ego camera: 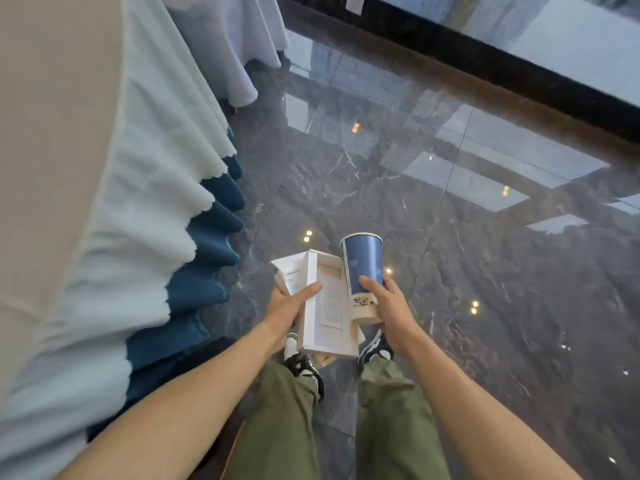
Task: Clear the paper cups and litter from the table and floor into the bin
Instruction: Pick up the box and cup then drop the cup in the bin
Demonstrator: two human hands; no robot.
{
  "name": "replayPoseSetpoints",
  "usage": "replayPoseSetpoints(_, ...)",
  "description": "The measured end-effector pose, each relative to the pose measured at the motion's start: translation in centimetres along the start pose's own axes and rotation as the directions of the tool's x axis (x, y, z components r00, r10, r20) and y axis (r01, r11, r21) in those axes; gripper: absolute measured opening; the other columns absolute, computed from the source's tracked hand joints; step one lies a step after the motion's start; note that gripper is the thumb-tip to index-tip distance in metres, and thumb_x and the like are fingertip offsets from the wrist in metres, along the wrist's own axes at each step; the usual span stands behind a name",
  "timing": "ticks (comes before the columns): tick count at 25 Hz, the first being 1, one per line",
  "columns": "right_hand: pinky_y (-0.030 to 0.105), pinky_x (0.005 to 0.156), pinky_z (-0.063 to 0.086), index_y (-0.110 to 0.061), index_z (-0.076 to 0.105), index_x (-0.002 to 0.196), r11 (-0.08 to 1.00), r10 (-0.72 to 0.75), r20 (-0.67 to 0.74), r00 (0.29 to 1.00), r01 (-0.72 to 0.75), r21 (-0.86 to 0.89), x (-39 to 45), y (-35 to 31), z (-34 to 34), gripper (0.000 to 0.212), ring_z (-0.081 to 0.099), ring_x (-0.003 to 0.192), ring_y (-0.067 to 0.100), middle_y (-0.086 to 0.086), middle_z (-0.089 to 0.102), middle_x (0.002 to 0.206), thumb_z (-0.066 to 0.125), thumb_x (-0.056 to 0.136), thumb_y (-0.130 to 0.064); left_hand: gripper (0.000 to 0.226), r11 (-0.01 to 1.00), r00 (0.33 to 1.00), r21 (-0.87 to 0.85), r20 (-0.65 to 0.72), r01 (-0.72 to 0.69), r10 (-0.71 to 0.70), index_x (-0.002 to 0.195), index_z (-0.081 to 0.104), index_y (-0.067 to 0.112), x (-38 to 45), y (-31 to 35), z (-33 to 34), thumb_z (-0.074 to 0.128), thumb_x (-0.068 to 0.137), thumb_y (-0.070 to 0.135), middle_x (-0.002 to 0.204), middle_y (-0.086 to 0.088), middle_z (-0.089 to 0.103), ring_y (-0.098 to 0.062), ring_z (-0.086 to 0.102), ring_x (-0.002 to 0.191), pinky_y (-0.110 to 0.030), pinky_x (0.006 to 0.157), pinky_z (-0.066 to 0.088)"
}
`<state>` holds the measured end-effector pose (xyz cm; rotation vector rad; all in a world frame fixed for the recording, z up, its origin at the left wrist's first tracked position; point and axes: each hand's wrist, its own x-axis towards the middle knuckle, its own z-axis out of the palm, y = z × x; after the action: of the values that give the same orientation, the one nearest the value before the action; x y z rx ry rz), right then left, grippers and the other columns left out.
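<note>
While left hand (pixel 287 306) grips boxes (pixel 327 303), right hand (pixel 389 303) holds cup (pixel 363 268) (touching).

A white tablecloth (pixel 104 202) with a scalloped edge hangs over a pleated blue skirt (pixel 214 233) at left. The glossy dark marble floor (pixel 450 254) reflects windows and ceiling lights. Another white-draped surface (pixel 239 46) stands beyond.

Left hand (pixel 289 308): forearm bare, extended forward, thumb laid across the top, fingers curled beneath in a grip. Right hand (pixel 389 306): forearm bare, extended forward, thumb up, fingers wrapped round in a grip.
</note>
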<state>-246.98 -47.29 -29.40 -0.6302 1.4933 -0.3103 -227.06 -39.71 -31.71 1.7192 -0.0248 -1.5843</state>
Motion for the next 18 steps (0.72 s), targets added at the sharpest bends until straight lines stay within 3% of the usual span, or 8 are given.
replayPoseSetpoints(4,0.041,0.073,0.056,-0.025,0.061,0.128,0.999,-0.039,0.061,0.997,0.037,0.035,-9.0,0.0,2.4,0.056,0.076,0.086,0.024,0.008,0.078,0.109,0.079,0.079,-0.046,0.049,0.997,0.999,-0.062,0.009,0.048,-0.047,0.120,0.068,0.012,-7.7,0.5,-3.2,0.089,0.080,0.030,0.114,-0.014,0.079,-0.033,0.075,0.106,-0.038,0.078,0.060)
replayPoseSetpoints(8,0.039,0.072,0.058,-0.026,0.060,0.128,0.995,-0.098,0.115,0.989,0.100,-0.012,-14.7,2.2,5.2,0.054,0.076,0.086,0.023,0.009,0.077,0.113,0.077,0.081,-0.045,0.058,0.986,0.996,-0.149,0.072,0.071,-0.061,0.124,0.066,0.019,-12.4,-2.3,-7.6,0.091,0.075,0.038,0.116,-0.015,0.079,-0.035,0.074,0.110,-0.052,0.094,0.060)
replayPoseSetpoints(13,0.041,0.073,0.058,-0.027,0.061,0.123,0.982,-0.138,0.137,0.981,0.154,-0.114,-19.6,7.1,7.6,0.050,0.075,0.085,0.024,0.007,0.075,0.111,0.077,0.079,-0.045,0.077,0.990,0.997,-0.136,0.063,-0.034,0.042,0.132,0.062,0.025,-17.3,-7.8,-12.9,0.095,0.066,0.047,0.118,-0.010,0.079,-0.033,0.074,0.112,-0.056,0.100,0.057)
replayPoseSetpoints(15,0.038,0.069,0.056,-0.023,0.062,0.122,0.976,-0.149,0.160,0.976,0.172,-0.136,-21.5,9.3,8.6,0.046,0.072,0.080,0.021,0.008,0.074,0.106,0.077,0.083,-0.041,0.085,0.992,0.997,-0.108,0.030,-0.064,0.067,0.132,0.064,0.023,-19.9,-9.9,-15.5,0.097,0.059,0.052,0.113,-0.007,0.081,-0.030,0.077,0.107,-0.054,0.099,0.059)
replayPoseSetpoints(18,0.038,0.069,0.053,-0.019,0.063,0.122,0.981,-0.114,0.152,0.982,0.135,-0.138,-25.9,14.8,10.5,0.064,0.071,0.079,0.022,0.010,0.074,0.105,0.080,0.070,-0.050,0.066,0.996,0.997,-0.070,-0.056,-0.060,0.056,0.125,0.070,0.014,-25.0,-14.3,-19.9,0.094,0.070,0.043,0.105,-0.008,0.083,-0.029,0.079,0.100,-0.046,0.089,0.062)
